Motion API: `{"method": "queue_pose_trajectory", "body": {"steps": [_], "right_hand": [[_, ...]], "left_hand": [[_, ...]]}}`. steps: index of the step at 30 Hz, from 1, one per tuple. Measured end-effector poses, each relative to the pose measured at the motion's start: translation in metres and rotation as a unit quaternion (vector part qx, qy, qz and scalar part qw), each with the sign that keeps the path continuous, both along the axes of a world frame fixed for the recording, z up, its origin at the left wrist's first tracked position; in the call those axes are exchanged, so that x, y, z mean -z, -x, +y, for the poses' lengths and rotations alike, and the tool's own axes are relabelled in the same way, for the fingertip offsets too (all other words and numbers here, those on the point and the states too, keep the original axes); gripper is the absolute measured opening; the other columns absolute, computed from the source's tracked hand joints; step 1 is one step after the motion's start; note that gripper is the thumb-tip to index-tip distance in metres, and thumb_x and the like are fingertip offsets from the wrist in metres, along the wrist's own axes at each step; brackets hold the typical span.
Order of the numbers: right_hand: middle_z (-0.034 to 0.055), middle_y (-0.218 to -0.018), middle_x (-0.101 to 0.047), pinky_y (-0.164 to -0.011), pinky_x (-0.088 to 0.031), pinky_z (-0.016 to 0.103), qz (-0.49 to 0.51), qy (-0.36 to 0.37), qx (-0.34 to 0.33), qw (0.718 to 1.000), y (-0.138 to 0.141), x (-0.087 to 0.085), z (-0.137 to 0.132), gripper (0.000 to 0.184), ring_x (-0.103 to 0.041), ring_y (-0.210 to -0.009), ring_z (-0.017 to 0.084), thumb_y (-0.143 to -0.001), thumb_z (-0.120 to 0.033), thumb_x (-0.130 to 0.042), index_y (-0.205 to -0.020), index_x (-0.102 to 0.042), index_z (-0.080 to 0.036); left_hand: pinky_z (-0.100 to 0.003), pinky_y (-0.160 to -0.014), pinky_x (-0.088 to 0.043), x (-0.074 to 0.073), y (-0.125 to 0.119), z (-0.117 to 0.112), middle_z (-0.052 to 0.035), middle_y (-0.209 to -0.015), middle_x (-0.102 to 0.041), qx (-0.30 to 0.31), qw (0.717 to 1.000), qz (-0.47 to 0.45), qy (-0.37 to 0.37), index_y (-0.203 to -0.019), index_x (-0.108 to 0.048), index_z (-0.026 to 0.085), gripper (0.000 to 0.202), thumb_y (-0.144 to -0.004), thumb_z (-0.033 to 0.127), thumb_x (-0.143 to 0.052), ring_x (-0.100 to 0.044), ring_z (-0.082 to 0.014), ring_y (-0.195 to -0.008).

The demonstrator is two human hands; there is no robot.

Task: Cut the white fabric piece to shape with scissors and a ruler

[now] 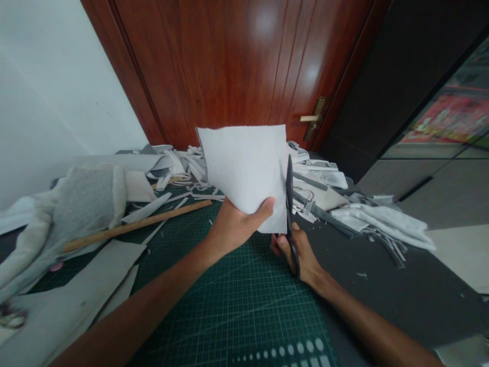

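Note:
My left hand (pixel 242 224) grips a white sheet (pixel 244 163) by its lower edge and holds it raised above the table. The thumb lies on the near face; the other fingers are hidden behind it. Whether the sheet is paper or fabric I cannot tell. In my right hand (pixel 300 250) is a pair of black scissors (pixel 289 188), with its blades pointing up along the sheet's right edge. Whether the blades are apart is hard to make out. Beneath both hands lies a green cutting mat (pixel 237 295) with a printed grid.
Heaps of white and grey scraps (pixel 317 178) lie along the back and right. A wooden strip (pixel 137 227) crosses the left of the mat, by a fuzzy grey cloth (pixel 89 196) and flat grey pieces (pixel 103 270). Behind the table stands a brown wooden door (pixel 214 66).

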State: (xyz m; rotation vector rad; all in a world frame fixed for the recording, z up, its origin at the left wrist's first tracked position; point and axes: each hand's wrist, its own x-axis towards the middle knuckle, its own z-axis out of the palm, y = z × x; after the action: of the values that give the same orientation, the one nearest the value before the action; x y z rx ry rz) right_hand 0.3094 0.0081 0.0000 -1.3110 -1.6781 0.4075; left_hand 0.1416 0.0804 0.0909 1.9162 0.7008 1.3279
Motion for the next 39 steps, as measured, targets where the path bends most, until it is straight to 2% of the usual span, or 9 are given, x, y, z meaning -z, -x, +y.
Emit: {"method": "queue_pose_trajectory", "body": {"steps": [7, 11, 17, 25, 32, 36, 39], "right_hand": [[0.0051, -0.068, -0.057, -0.067, -0.038, 0.037, 0.002, 0.012, 0.03, 0.999, 0.0014, 0.0019, -0.0013, 0.067, -0.05, -0.07, 0.02, -0.098, -0.076, -0.034, -0.065, -0.056, -0.021], [0.0056, -0.068, -0.058, -0.069, -0.038, 0.037, 0.004, 0.019, 0.023, 1.0, 0.0005, 0.0018, -0.0016, 0.07, -0.05, -0.072, 0.021, -0.097, -0.078, -0.035, -0.062, -0.057, -0.021], [0.0058, -0.067, -0.059, -0.068, -0.038, 0.036, 0.0, 0.012, 0.028, 1.0, 0.0005, -0.0015, -0.0031, 0.073, -0.049, -0.07, 0.02, -0.097, -0.079, -0.033, -0.059, -0.056, -0.021], [0.0054, -0.063, -0.058, -0.067, -0.038, 0.036, 0.004, 0.006, 0.033, 0.999, 0.0021, 0.0007, -0.0021, 0.072, -0.052, -0.067, 0.019, -0.099, -0.075, -0.033, -0.056, -0.054, -0.021], [0.0053, -0.061, -0.059, -0.067, -0.039, 0.035, 0.011, 0.005, 0.028, 1.0, 0.0033, -0.0007, -0.0027, 0.075, -0.053, -0.066, 0.019, -0.096, -0.08, -0.034, -0.055, -0.055, -0.021], [0.005, -0.059, -0.058, -0.064, -0.039, 0.035, 0.029, 0.012, 0.038, 0.999, 0.0047, -0.0008, -0.0038, 0.072, -0.052, -0.064, 0.019, -0.094, -0.08, -0.038, -0.056, -0.055, -0.022], [0.005, -0.058, -0.058, -0.064, -0.04, 0.035, 0.03, 0.017, 0.034, 0.999, 0.0053, -0.0022, -0.0038, 0.072, -0.053, -0.063, 0.019, -0.095, -0.079, -0.038, -0.054, -0.054, -0.022]], "left_hand": [[-0.032, -0.085, -0.065, -0.0022, 0.0005, -0.0011, -0.006, -0.099, -0.079, 0.009, 1.0, 0.004, 0.004, -0.102, -0.064, 0.018, 0.021, -0.087, 0.032, -0.071, -0.075, -0.021, -0.088], [-0.032, -0.08, -0.065, -0.0045, 0.0009, -0.0033, -0.0056, -0.095, -0.079, 0.007, 1.0, 0.008, 0.012, -0.099, -0.065, 0.019, 0.018, -0.088, 0.033, -0.07, -0.075, -0.0211, -0.085], [-0.032, -0.081, -0.065, -0.0055, 0.0004, -0.0041, -0.0051, -0.093, -0.078, 0.004, 1.0, 0.011, 0.015, -0.097, -0.064, 0.019, 0.018, -0.087, 0.034, -0.071, -0.074, -0.0212, -0.084], [-0.033, -0.085, -0.065, -0.005, 0.0003, -0.0016, -0.0059, -0.096, -0.079, 0.008, 1.0, 0.012, 0.019, -0.098, -0.065, 0.019, 0.02, -0.087, 0.034, -0.071, -0.074, -0.0217, -0.088], [-0.032, -0.08, -0.066, -0.0064, 0.0028, -0.0009, -0.0058, -0.096, -0.079, 0.024, 0.999, 0.023, 0.041, -0.1, -0.067, 0.019, 0.021, -0.087, 0.036, -0.07, -0.075, -0.0221, -0.087], [-0.034, -0.086, -0.065, -0.0052, 0.0028, -0.0008, -0.0065, -0.103, -0.079, 0.026, 0.999, 0.017, 0.038, -0.105, -0.067, 0.019, 0.024, -0.087, 0.035, -0.07, -0.075, -0.0234, -0.094], [-0.034, -0.084, -0.066, -0.0045, 0.0022, 0.0007, -0.0067, -0.101, -0.079, 0.034, 0.998, 0.013, 0.045, -0.103, -0.067, 0.02, 0.022, -0.087, 0.035, -0.07, -0.075, -0.0237, -0.092]]}}
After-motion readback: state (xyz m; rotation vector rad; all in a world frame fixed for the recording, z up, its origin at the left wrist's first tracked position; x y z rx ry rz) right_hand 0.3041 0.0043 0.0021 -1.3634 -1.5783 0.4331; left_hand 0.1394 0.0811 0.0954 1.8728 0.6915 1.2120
